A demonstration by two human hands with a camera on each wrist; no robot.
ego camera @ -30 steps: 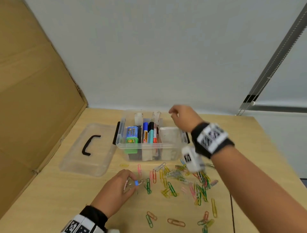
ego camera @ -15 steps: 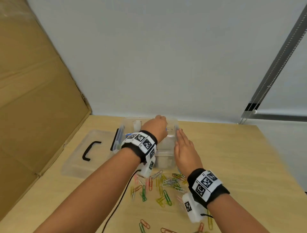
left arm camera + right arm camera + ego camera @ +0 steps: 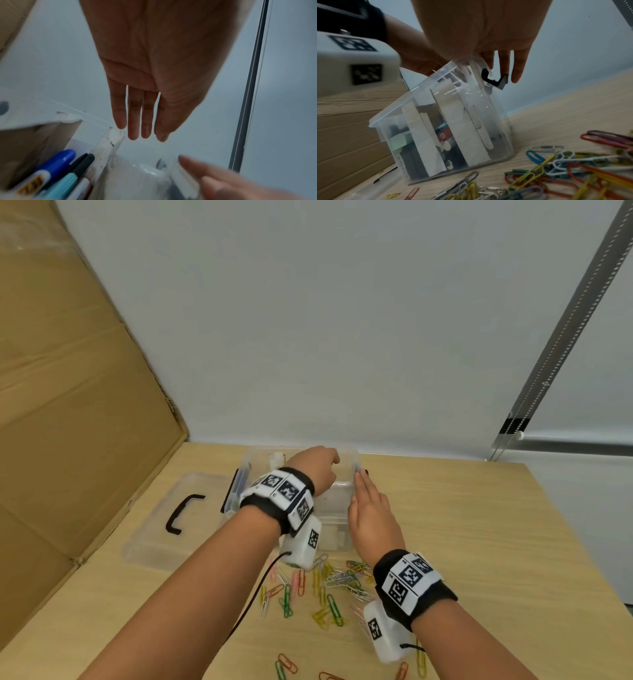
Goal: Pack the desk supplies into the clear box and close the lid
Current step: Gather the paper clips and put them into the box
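My left hand (image 3: pixel 317 470) has come off the desk and now hangs over the clear box (image 3: pixel 337 508) near the desk's back edge, fingers straight, apart, empty. My right hand (image 3: pixel 371 513) lies flat against its right wall. Paper clips (image 3: pixel 329 594) remain; lid (image 3: pixel 171 518) off, left.

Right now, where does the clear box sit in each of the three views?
Head: clear box centre, mostly hidden behind both hands.
Left wrist: bottom, under the fingers.
Right wrist: centre, tilted in frame.
Shared landmark: the right hand flat against its right end.
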